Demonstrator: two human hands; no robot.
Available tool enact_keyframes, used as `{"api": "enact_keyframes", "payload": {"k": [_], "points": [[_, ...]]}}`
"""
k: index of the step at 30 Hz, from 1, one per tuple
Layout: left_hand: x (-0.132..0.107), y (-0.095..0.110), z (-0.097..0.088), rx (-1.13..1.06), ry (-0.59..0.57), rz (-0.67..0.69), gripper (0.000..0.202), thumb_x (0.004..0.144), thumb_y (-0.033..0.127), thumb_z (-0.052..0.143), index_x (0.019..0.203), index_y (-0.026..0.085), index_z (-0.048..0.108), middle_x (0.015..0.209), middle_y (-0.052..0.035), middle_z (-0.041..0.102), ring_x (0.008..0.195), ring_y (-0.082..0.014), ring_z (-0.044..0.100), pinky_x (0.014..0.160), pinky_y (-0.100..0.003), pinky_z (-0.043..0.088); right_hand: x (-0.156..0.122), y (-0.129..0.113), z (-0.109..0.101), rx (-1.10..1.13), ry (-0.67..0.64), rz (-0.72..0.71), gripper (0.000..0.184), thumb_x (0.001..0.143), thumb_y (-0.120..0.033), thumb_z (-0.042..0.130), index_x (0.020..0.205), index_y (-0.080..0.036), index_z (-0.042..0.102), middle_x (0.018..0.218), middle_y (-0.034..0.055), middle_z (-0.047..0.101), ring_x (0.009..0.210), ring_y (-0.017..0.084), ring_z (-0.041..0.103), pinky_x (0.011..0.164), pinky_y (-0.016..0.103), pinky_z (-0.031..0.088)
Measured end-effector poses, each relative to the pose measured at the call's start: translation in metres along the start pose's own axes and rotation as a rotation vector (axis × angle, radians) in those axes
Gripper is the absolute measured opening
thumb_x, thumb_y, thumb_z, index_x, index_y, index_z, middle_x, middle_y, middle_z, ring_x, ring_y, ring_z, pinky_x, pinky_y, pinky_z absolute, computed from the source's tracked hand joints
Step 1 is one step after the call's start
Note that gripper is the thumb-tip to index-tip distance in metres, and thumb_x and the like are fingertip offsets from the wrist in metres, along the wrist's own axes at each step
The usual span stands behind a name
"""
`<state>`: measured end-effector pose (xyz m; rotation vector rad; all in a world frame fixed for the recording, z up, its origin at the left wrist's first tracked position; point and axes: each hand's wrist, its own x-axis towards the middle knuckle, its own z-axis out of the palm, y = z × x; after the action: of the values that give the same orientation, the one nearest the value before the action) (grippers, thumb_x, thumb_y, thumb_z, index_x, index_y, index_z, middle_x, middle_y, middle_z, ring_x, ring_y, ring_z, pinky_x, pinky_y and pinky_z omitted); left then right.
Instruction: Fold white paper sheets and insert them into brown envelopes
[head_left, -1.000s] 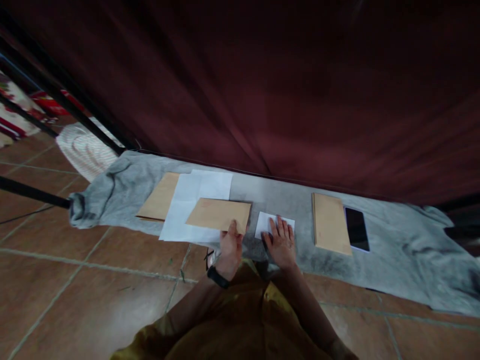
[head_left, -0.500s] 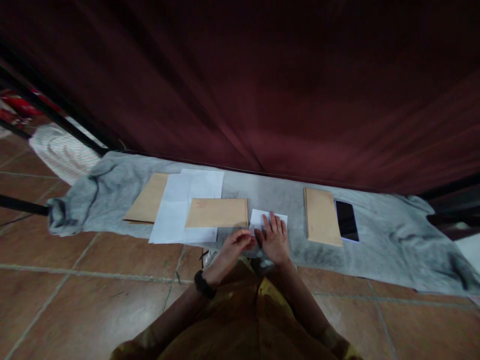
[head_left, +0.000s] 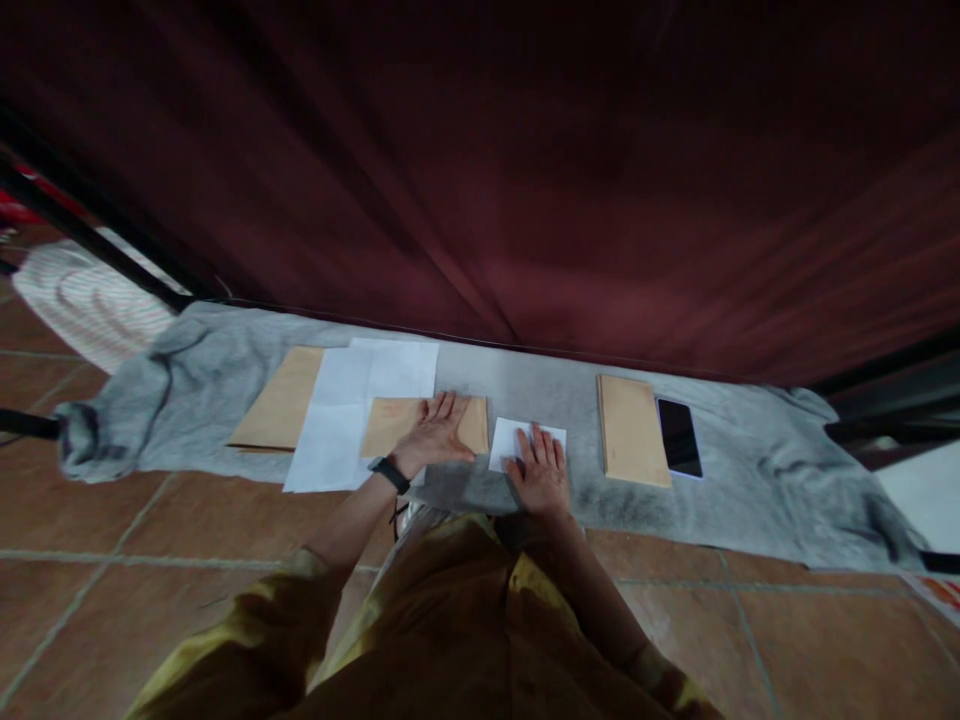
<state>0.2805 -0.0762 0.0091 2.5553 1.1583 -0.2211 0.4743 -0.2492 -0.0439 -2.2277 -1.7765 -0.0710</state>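
My left hand (head_left: 435, 432), with a dark watch at its wrist, lies over a brown envelope (head_left: 385, 425) with fingers spread. Small red print shows faintly near that envelope's upper left. Under its left part are white paper sheets (head_left: 330, 420). My right hand (head_left: 541, 478) rests flat, fingers apart, on a small folded white paper (head_left: 510, 440) just right of the envelope. The palm and fingers hide part of the paper's lower right.
More brown envelopes (head_left: 281, 405) lie at the left, partly beneath the sheets. On the right sit a stack of brown envelopes (head_left: 634, 430) and a phone (head_left: 680, 438). A grey cloth (head_left: 750, 500) covers the narrow surface, and a dark red curtain (head_left: 480, 200) hangs behind.
My left hand has moved left from the edge of the folded paper onto the brown envelope, its fingers spreading. The right hand stays on the paper. The view has shifted slightly.
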Motion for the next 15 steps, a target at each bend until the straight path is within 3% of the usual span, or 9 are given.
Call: {"api": "enact_keyframes", "payload": {"k": [6, 15], "points": [[0.0031, 0.002, -0.0039, 0.044, 0.018, 0.027, 0.127, 0.06, 0.065, 0.082, 0.162, 0.019, 0.021, 0.167, -0.023, 0.025, 0.154, -0.0423, 0.019, 0.122, -0.058, 0.012, -0.0005, 0.0005, 0.0012, -0.004, 0.025, -0.012, 0.059, 0.103, -0.047, 0.046, 0.157, -0.021, 0.041, 0.166, 0.0127, 0.032, 0.15, 0.032, 0.034, 0.122, 0.051, 0.023], [0.0, 0.0068, -0.0099, 0.037, -0.024, 0.052, 0.123, 0.06, 0.06, 0.084, 0.16, 0.018, 0.026, 0.167, -0.025, 0.023, 0.153, -0.0438, 0.021, 0.121, -0.057, 0.013, -0.0009, 0.0014, 0.002, 0.008, 0.016, -0.012, 0.06, 0.104, -0.048, 0.046, 0.157, -0.022, 0.04, 0.167, 0.0135, 0.03, 0.15, 0.032, 0.034, 0.122, 0.051, 0.023]]}}
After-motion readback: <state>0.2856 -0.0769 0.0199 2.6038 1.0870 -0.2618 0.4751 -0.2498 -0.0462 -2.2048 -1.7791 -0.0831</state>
